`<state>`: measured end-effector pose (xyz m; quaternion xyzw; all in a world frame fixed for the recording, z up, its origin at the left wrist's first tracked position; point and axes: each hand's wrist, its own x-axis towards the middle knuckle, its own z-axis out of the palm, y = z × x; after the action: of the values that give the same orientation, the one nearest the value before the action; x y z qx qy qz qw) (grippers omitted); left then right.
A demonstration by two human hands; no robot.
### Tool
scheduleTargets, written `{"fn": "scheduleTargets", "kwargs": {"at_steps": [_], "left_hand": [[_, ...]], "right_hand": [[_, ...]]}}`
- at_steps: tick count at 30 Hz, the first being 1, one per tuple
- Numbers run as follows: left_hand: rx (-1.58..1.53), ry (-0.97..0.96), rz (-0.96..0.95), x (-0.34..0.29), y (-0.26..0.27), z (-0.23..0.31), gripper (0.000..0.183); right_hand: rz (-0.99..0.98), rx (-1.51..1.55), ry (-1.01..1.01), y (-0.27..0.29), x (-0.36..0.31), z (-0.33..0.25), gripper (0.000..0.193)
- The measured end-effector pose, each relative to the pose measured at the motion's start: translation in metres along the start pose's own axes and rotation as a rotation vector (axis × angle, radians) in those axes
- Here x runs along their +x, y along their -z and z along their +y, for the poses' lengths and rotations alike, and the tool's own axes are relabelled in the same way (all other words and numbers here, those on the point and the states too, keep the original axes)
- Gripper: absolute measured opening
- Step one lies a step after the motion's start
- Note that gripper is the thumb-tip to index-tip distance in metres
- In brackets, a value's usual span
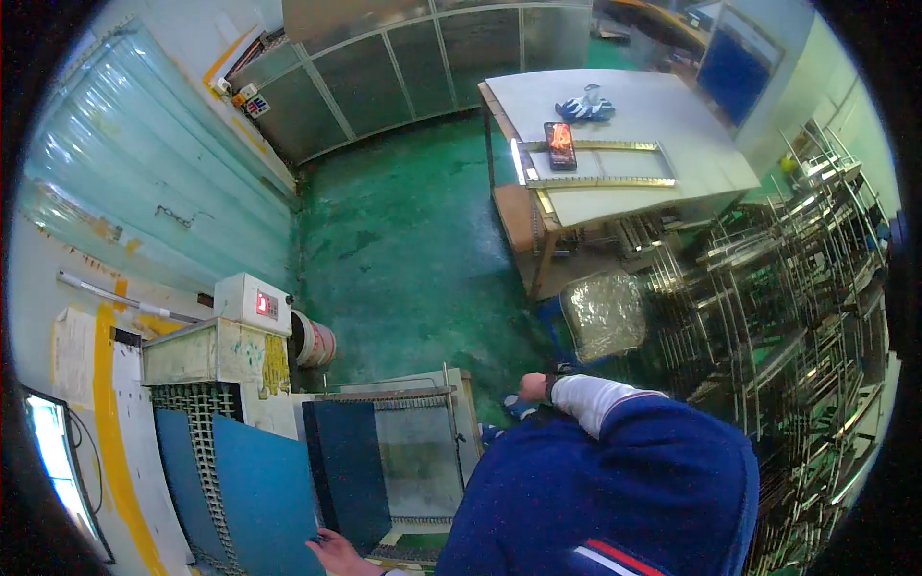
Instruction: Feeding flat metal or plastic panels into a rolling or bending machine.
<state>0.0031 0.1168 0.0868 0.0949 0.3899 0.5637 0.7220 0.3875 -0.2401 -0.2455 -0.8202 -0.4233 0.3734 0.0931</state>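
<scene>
My left hand (pixel 338 554) is at the lower edge of the view, with its fingertips on the right edge of a blue panel (pixel 264 485); thumb and fingers look closed on that edge. The panel lies on a roller conveyor (pixel 213 470), beside another blue panel (pixel 184 461). My right hand (pixel 533 386) is held out in front of my body at the end of a white sleeve cuff, above my shoes. Its fingers are too small and turned away to make out. Between my hands, a dark blue panel (pixel 351 461) stands in a rack with spring-like rails (pixel 413 392).
A white control box (pixel 254 302) with a lit display sits on the machine, a bucket (pixel 315 341) behind it. Ahead right, a white table (pixel 672 106) bears a phone (pixel 560 144), a metal frame (pixel 615 182) and striped gloves (pixel 584 110). A plastic-wrapped stool (pixel 603 315) and metal racks (pixel 788 317) stand right.
</scene>
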Motion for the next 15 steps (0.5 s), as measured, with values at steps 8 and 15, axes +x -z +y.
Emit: {"fn": "scheduleTargets", "kwargs": {"at_steps": [8, 15], "left_hand": [[0.036, 0.042, -0.099, 0.061, 0.043, 0.015, 0.027], [0.086, -0.004, -0.118, 0.078, 0.045, 0.019, 0.030]], "right_hand": [[-0.054, 0.258, -0.255, 0.018, -0.016, -0.013, 0.028], [-0.049, 0.192, -0.181, 0.016, -0.013, -0.012, 0.024]]}}
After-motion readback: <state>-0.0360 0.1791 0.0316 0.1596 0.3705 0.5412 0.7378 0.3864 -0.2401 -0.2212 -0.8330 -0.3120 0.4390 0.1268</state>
